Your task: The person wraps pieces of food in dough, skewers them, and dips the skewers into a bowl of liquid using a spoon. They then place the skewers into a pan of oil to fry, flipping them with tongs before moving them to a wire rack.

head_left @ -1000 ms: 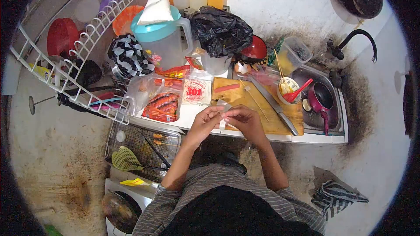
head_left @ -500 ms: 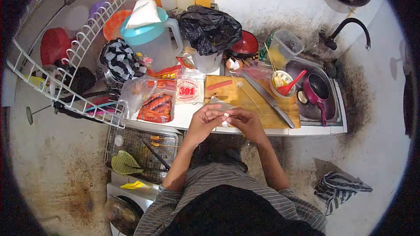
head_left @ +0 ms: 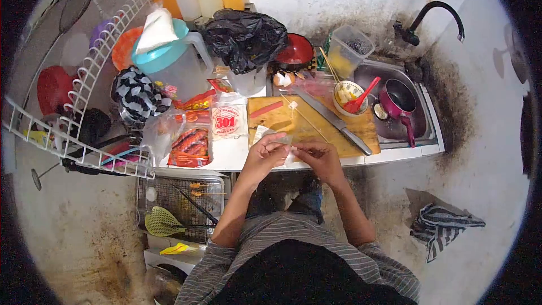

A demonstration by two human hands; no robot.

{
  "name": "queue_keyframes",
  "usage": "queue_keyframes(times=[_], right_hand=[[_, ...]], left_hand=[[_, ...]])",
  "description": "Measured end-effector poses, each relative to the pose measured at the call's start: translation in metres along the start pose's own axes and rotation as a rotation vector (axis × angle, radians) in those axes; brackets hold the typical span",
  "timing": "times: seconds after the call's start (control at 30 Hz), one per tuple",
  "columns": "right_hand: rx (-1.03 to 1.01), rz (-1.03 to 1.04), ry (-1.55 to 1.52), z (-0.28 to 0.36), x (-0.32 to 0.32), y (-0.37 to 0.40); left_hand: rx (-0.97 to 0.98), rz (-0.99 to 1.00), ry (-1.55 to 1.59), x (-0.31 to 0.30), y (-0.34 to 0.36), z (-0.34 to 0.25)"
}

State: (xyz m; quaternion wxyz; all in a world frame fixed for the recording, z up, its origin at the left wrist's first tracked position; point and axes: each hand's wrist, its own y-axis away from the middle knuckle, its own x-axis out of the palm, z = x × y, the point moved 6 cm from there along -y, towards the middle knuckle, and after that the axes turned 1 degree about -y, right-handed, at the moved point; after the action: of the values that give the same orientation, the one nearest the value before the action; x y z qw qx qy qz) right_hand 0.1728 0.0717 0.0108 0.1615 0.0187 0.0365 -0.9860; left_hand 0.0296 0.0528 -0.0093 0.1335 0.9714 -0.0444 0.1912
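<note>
My left hand [head_left: 263,157] and my right hand [head_left: 320,161] meet over the near edge of a wooden cutting board [head_left: 361,130]. Pinched between their fingertips is a thin pale wonton wrapper [head_left: 287,139], partly hidden by the fingers. On the board lie a reddish sausage strip [head_left: 266,109], a bamboo skewer [head_left: 312,126] with a small white piece near its far end, and a large knife [head_left: 333,120]. A patterned bowl [head_left: 338,99] with a red spoon [head_left: 361,97] and yellowish contents stands at the board's far right.
Left of the board are a wonton wrapper packet [head_left: 228,121] and a sausage pack [head_left: 190,146]. Beyond stand a lidded pitcher [head_left: 169,59] and a black plastic bag [head_left: 245,36]. A sink [head_left: 420,121] holds a pink pan [head_left: 398,99]. A wire rack [head_left: 84,130] juts in at left.
The view has shifted, moving the counter left and up in the frame. My fingers have shifted on the wrapper, and my right fingertips sit slightly farther from my left hand.
</note>
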Motion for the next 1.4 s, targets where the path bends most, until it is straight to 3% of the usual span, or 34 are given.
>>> queue_keyframes(times=[0.17,0.4,0.47,0.67,1.4], right_hand=[[0.037,0.109,0.026,0.010,-0.003,0.007],[0.172,0.098,-0.175,0.000,-0.008,0.012],[0.243,0.111,-0.228,-0.009,-0.007,0.013],[0.334,0.069,-0.229,-0.020,-0.006,0.014],[0.291,0.030,-0.301,-0.025,-0.002,0.013]], left_hand=[[0.107,0.083,-0.175,0.008,-0.004,0.005],[0.107,0.047,-0.028,0.015,-0.003,0.004],[0.198,0.081,0.009,0.013,-0.004,0.003],[0.233,0.049,-0.056,0.012,-0.002,0.001],[0.212,0.121,-0.137,0.015,0.003,0.009]])
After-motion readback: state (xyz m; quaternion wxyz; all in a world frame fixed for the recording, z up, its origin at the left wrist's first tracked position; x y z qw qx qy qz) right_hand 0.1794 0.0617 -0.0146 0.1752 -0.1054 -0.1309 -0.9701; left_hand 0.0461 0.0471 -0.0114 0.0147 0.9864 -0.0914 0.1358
